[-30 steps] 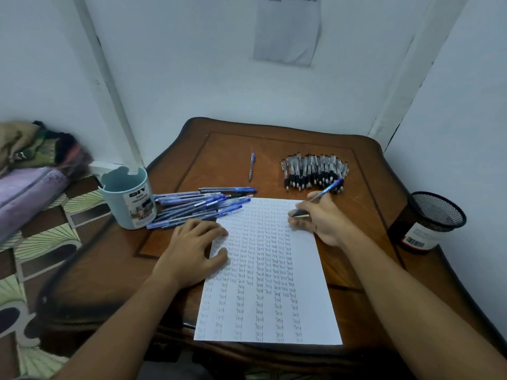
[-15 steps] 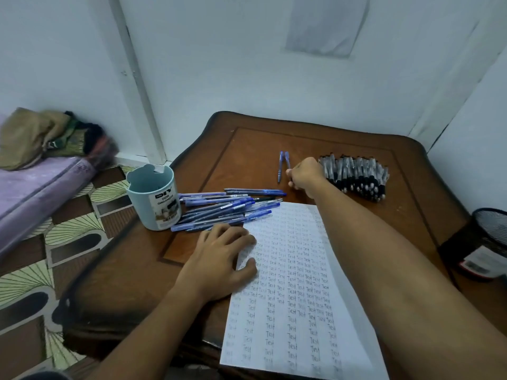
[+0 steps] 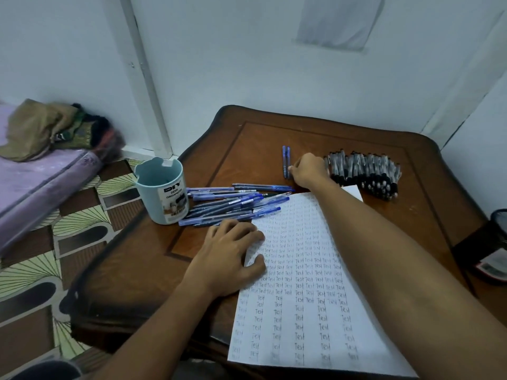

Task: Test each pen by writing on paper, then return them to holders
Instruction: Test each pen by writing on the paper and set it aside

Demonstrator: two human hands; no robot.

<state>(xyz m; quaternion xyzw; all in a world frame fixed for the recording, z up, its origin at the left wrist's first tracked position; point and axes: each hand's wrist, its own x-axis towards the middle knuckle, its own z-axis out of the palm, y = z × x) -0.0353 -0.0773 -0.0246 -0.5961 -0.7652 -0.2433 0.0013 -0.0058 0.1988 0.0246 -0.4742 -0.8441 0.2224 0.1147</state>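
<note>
Two blue pens (image 3: pixel 285 157) lie side by side at the back of the wooden table (image 3: pixel 260 133). My right hand (image 3: pixel 308 171) is stretched out to them, its curled fingertips pinching the lower end of the right-hand pen. My left hand (image 3: pixel 230 253) rests on the left edge of the white paper (image 3: pixel 301 297), which is filled with rows of the word "Test". A pile of several blue pens (image 3: pixel 233 204) lies just beyond my left hand. A row of several black-and-clear pens (image 3: pixel 365 174) lies to the right of my right hand.
A light blue desk-organiser cup (image 3: pixel 162 190) stands at the table's left edge beside the blue pile. A black mesh holder (image 3: pixel 498 223) shows at the right frame edge. Left of the table are patterned floor tiles, a purple mattress and bundled cloth (image 3: pixel 46 127).
My right hand left the paper with the blue pen and carried it back to the single pen at the table's rear, where two now lie together. My left hand stayed on the paper.
</note>
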